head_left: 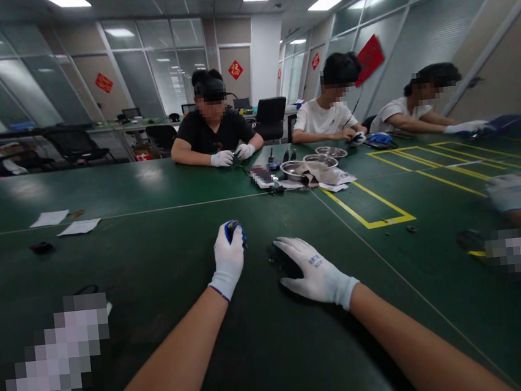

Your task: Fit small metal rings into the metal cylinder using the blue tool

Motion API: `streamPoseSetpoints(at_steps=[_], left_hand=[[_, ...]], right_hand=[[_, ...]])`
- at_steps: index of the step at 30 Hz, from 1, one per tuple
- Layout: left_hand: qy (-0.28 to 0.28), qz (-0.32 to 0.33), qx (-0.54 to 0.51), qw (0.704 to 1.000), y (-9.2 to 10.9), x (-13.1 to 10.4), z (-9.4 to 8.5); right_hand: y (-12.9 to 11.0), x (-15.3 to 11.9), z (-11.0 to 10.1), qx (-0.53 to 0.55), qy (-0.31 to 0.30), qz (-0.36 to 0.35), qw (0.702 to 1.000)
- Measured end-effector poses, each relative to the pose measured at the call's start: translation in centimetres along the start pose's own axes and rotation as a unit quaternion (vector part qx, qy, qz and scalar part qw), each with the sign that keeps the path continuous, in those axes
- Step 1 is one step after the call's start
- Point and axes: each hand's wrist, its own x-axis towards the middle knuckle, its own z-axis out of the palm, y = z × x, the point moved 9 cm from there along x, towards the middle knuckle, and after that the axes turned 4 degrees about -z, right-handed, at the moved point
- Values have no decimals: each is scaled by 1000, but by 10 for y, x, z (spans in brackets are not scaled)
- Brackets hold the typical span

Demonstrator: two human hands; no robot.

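Short of the yellow-taped rectangle (391, 223) and to its left, my left hand (229, 257) is curled, thumb and fingers clamped on a small dark part (233, 226); the glove hides most of it, so its full outline I cannot tell. My right hand (311, 270), nearer the rectangle, is palm down with its thumb spread away from the fingers, which lie stretched out close together. Tiny dark bits (271, 260) sit just off its fingertips; whether they touch, I cannot tell. Between my hands is a strip of green tabletop (265, 342), and a wider stretch runs from there back towards me. A pale seam (394, 265) slants towards me from beside the rectangle's left edge, outside my right hand. Steel bowls (315, 162) and a crumpled cloth (320, 171) crowd the rectangle's far-left corner, and a small dark ring (412, 229) lies just outside its near edge.
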Motion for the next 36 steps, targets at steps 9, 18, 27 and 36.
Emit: streamPoseSetpoints(at_steps=[9, 18, 27, 36], left_hand=[[-47, 29, 65, 996, 5, -4, 8], [-129, 103, 176, 970, 19, -25, 23], [-133, 141, 265, 945, 12, -30, 27], [-149, 132, 281, 939, 3, -38, 34]], right_hand=[[-2, 2, 8, -3, -29, 7, 1000], [-8, -1, -1, -28, 68, -2, 997], [-38, -12, -10, 18, 136, -128, 982], [-38, -14, -8, 48, 235, -135, 961]])
